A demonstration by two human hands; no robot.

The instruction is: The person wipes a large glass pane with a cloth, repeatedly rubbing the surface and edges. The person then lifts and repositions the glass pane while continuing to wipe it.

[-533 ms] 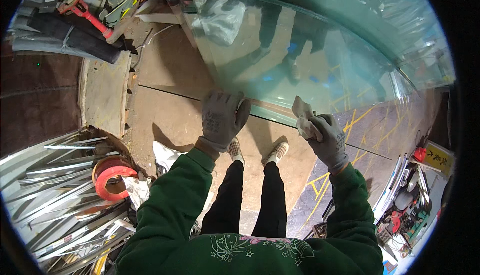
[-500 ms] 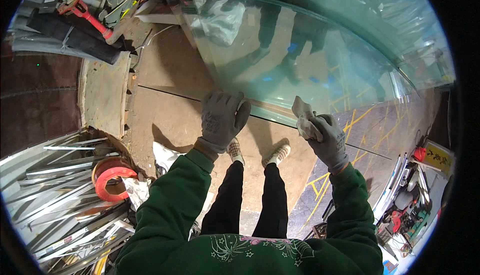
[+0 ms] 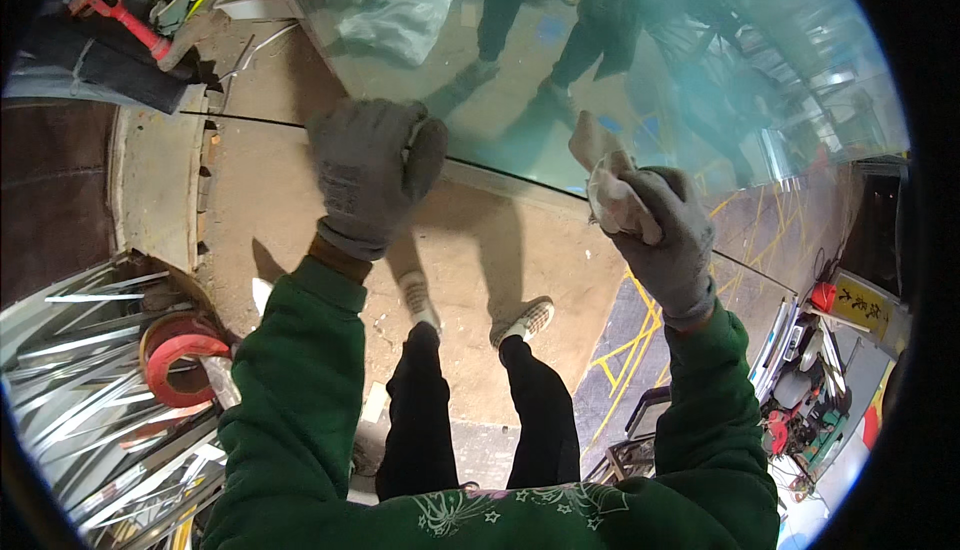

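A long thin dark line, apparently the edge of a clear glass sheet [image 3: 510, 179], runs across in front of me. My left hand [image 3: 372, 175], in a grey work glove, is closed over that edge; its fingertips are hidden. My right hand [image 3: 668, 240], also gloved, is closed around a crumpled pale cloth [image 3: 622, 198] at the same edge farther right. Whether its fingers also clasp the glass cannot be made out. Beyond both hands, greenish glass [image 3: 690, 40] fills the far side and mirrors legs and a white plastic bag.
Metal strips [image 3: 90, 380] and a red roll [image 3: 180, 360] lie at the left, below a pale board [image 3: 158, 190]. A red-handled tool [image 3: 135, 22] is at the far left. Tools and clutter [image 3: 805, 390] crowd the right, by a dark frame [image 3: 650, 412]. Yellow lines mark the floor there.
Both hands and the thin glass edge have moved farther away from my feet, the left hand also leftward. My feet have shifted. The cloth stays in my right hand.
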